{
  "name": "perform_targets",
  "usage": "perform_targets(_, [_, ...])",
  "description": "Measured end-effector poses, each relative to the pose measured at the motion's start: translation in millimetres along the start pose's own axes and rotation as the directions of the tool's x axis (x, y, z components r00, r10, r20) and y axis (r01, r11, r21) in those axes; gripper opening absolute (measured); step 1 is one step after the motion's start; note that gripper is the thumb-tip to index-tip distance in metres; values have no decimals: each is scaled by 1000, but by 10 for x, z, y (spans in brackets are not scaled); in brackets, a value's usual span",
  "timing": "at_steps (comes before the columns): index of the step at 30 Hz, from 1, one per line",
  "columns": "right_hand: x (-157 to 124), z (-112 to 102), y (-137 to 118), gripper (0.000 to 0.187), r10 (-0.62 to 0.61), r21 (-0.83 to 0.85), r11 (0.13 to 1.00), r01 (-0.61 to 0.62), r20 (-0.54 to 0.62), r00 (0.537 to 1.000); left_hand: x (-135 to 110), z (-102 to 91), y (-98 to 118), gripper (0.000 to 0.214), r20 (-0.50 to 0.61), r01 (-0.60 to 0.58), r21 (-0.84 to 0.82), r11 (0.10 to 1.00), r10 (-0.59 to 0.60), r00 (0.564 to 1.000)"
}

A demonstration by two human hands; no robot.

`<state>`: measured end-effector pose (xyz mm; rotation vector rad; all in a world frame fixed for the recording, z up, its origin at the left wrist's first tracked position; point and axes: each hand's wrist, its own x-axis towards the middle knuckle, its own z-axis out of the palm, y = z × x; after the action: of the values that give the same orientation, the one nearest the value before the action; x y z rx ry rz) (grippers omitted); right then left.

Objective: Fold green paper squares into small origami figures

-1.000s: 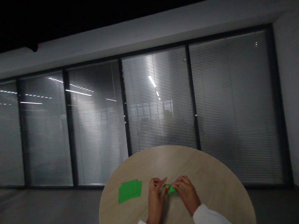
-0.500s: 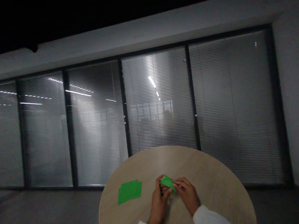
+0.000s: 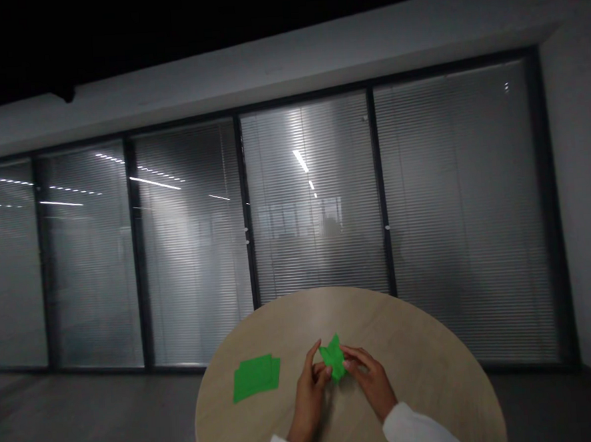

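glass panels (image 3: 317, 246) with blinds stretch behind; before them stands a round wooden table (image 3: 424, 353); white sleeves (image 3: 413, 430) reach over its near side; the left hand (image 3: 309, 393) and right hand (image 3: 372, 379) face each other, thumbs and fingers pinching opposite sides of one paper; green sheets (image 3: 255, 375) lie overlapping, left of the left hand; smallest, the folded green paper (image 3: 334, 360) sits between both hands, points spread, over the table's middle.

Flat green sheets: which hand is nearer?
Left. Left hand is right of the flat sheets, not touching; right hand is farther right, past the folded green piece.
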<state>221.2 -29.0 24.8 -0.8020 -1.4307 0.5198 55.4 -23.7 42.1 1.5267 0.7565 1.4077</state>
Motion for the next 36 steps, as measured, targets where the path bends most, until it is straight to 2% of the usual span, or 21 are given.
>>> perform_targets(5, [-4, 2, -65, 33, 1, 12, 1000, -1, -17, 1000, -8, -33, 21, 57, 25, -30, 2, 1000, 30, 999])
perform_targets(11, [-3, 1, -72, 36, 63, 55, 997, -59, -66, 996, -10, -54, 43, 50, -111, -80, 110, 991, 92, 990])
perform_targets(16, [-5, 14, -49, 38, 131, 99, 986, -130, 0, 991, -28, -32, 115, 45, -65, -79, 185, 980, 92, 994])
perform_targets(21, [-1, 2, -55, 35, 146, 95, 985, -141, -43, 988, -45, -32, 147, 47, -69, -65, 233, 970, 84, 994])
perform_targets(26, [15, -2, -9, 37, 168, 101, 982, -160, -79, 983, -34, -43, 137, 36, -85, -108, 250, 962, 133, 987])
perform_targets(36, [20, 16, -36, 41, 171, 117, 980, -161, -77, 982, -40, -14, 239, 31, -128, -118, 298, 947, 162, 979])
